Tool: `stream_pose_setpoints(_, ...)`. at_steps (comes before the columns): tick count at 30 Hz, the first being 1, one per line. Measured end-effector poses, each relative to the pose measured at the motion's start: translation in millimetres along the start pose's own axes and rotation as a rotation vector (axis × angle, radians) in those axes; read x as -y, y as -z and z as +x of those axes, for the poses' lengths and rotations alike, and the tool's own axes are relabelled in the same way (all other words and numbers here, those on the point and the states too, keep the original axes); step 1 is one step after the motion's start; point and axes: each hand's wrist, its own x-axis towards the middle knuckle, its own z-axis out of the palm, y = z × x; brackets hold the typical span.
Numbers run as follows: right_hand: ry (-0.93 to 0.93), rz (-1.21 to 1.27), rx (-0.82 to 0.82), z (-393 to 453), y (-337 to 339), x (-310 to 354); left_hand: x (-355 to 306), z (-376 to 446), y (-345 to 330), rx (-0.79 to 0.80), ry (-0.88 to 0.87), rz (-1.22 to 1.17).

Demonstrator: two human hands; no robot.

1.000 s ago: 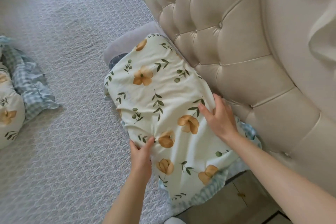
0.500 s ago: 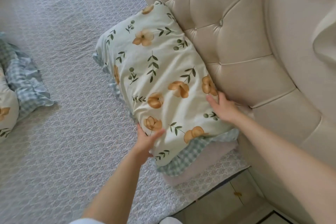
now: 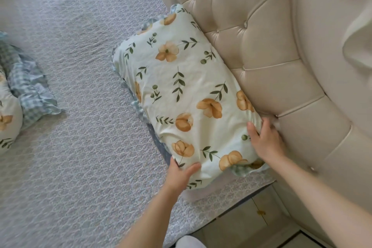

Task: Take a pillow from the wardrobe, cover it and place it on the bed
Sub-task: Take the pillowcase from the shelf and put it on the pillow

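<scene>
A pillow (image 3: 181, 90) in a cream cover with orange flowers, green sprigs and a blue checked frill lies on the grey patterned bed (image 3: 80, 147), its long side against the tufted headboard. My left hand (image 3: 179, 175) grips the pillow's near corner, thumb on top. My right hand (image 3: 265, 141) presses on the near right end, fingers wedged between pillow and headboard.
The beige tufted headboard (image 3: 271, 56) runs along the right. A second floral pillow with a checked frill (image 3: 22, 94) lies at the left edge of the bed. Beige floor or a cabinet top (image 3: 251, 221) shows below the bed's near edge.
The covered pillow has slid up the bed and settled flat against the headboard. Both hands followed it, staying at its near end.
</scene>
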Motion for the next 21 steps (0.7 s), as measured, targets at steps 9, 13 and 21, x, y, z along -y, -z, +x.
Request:
stream_pose_setpoints(9,-0.011,-0.108,0.026,-14.6,-3.5,12.1,-10.6,-2.7,21.3,0.074,0.0,0.162)
stream_pose_setpoints(13,0.081,-0.048,0.01,-38.6,1.8,24.6,-8.7,-15.1,30.1,-0.019,-0.012,0.141)
stream_pose_setpoints(21,0.25,0.042,0.088,-122.0,-8.7,59.6,13.3,-66.5,69.2,-0.065,-0.116,0.14)
